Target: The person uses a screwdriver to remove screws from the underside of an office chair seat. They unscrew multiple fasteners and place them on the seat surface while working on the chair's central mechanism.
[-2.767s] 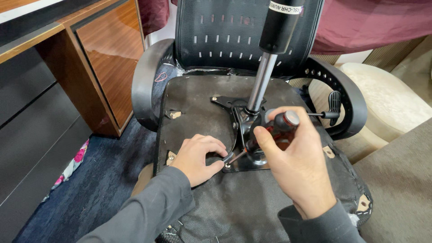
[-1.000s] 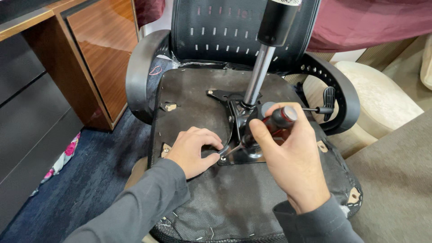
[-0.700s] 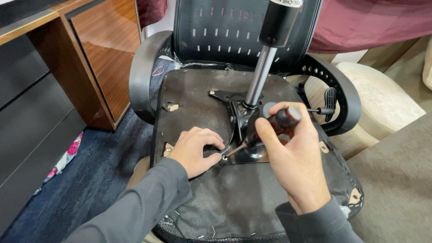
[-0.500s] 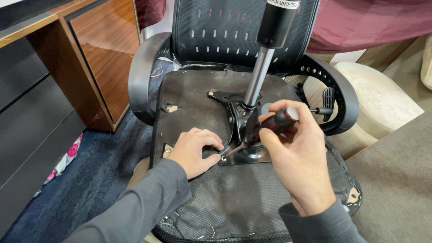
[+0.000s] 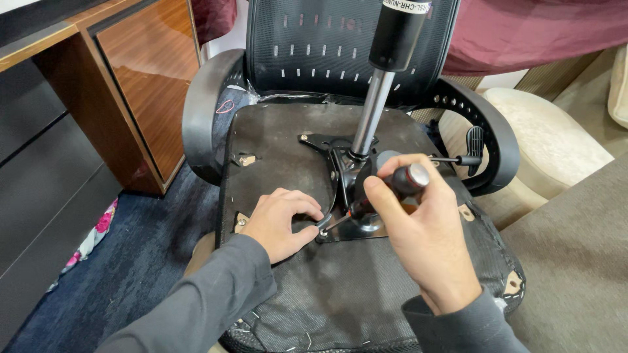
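Note:
An office chair lies turned over, its seat underside (image 5: 281,150) facing up. A black metal mechanism plate (image 5: 340,167) is fixed at its middle, and a gas lift cylinder (image 5: 373,114) rises from it. My right hand (image 5: 422,229) grips a red and black screwdriver (image 5: 392,189) whose tip rests on a screw (image 5: 322,232) at the plate's near left corner. My left hand (image 5: 281,222) lies on the seat underside with thumb and fingers pinched around the plate's corner beside that screw.
Black armrests curve at the left (image 5: 203,124) and the right (image 5: 487,137). A lever with a black paddle (image 5: 472,147) sticks out to the right. A wooden cabinet (image 5: 144,78) stands at the left over dark blue carpet (image 5: 137,261). A beige cushion (image 5: 556,144) lies to the right.
My right hand has shifted its grip round the screwdriver handle while the tip stays on the screw. My left hand has stayed at the plate's corner. The view has drifted slightly.

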